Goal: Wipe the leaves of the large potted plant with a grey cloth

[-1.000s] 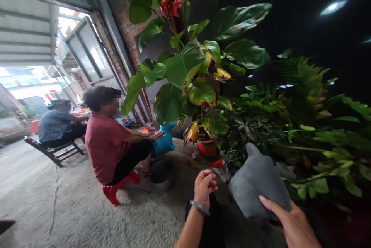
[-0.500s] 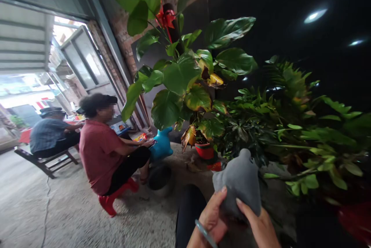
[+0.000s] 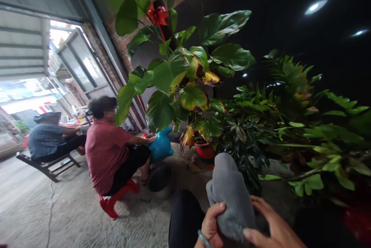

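Note:
In the head view, low and right of centre, a matte grey rounded figure (image 3: 233,197) with a knob-like top end and a stubby bulge on its left side is held tilted up. Its exact kind I cannot make out. My left hand (image 3: 213,223), with a pale bangle at the wrist, grips its lower left side, thumb across the front. My right hand (image 3: 274,223) is at its lower right, thumb at the bottom end and fingers along the far side, partly hidden.
A person in a red shirt (image 3: 106,149) sits on a red stool (image 3: 111,201), hands at a blue figure (image 3: 160,145). Behind that, another person (image 3: 46,136) sits on a bench. A dark bucket (image 3: 159,180), a red pot (image 3: 204,150) and leafy plants (image 3: 275,124) stand ahead.
The grey figure has turned in my hands, its knob end now up and to the left. My right hand has shifted right and slid lower along it.

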The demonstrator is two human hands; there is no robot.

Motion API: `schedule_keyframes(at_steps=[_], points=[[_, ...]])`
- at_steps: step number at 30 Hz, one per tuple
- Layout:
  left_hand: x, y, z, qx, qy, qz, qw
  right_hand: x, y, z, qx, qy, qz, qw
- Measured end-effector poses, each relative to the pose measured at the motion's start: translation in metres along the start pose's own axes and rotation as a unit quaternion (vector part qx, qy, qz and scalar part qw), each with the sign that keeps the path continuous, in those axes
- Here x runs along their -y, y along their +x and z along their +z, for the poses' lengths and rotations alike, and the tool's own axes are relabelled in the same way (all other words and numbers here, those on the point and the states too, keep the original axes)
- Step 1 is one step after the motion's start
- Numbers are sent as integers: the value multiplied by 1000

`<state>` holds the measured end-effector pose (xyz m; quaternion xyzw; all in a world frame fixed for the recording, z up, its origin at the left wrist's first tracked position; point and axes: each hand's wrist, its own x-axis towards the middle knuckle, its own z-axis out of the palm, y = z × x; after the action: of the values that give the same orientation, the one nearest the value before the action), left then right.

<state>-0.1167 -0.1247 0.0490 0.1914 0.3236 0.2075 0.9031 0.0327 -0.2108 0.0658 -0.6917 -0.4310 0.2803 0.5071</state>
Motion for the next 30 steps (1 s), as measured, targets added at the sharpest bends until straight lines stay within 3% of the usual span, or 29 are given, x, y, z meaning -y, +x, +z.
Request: schedule_keyframes(at_steps=[3,5,9,13,15,18,20,22,24,27,28,30], points=[[-4,-1,-7,-48,-14,36,998,7,26,-26,-124,65,83,987],[-4,-2,-12,-79,-15,44,996,5,46,-33,-173,112,152,967],[0,-6,-25,-79,11,4,997,-4,68,-16,-119,200,221,947],[-9,-13,-28,-52,35,1,998,-14,65,-3,-30,296,213,930],[-26,-16,-13,-49,28,23,998,-19,61,-9,-17,330,198,923],[-62,-12,28,-58,4,94,994,-26,58,-24,-31,380,185,906],[-81,-1,58,-59,-9,153,986,-28,58,-31,-42,397,198,895],[-88,15,78,-59,-18,187,981,-29,58,-34,-49,394,217,892],[-77,31,82,-81,-15,156,984,-30,58,-34,-49,395,220,891],[-43,37,64,-141,39,4,989,-33,58,-35,-51,402,236,883],[-33,32,55,-133,71,-36,988,-35,57,-36,-51,401,239,883],[-25,15,42,-29,124,-88,988,-36,56,-39,-42,393,233,889]])
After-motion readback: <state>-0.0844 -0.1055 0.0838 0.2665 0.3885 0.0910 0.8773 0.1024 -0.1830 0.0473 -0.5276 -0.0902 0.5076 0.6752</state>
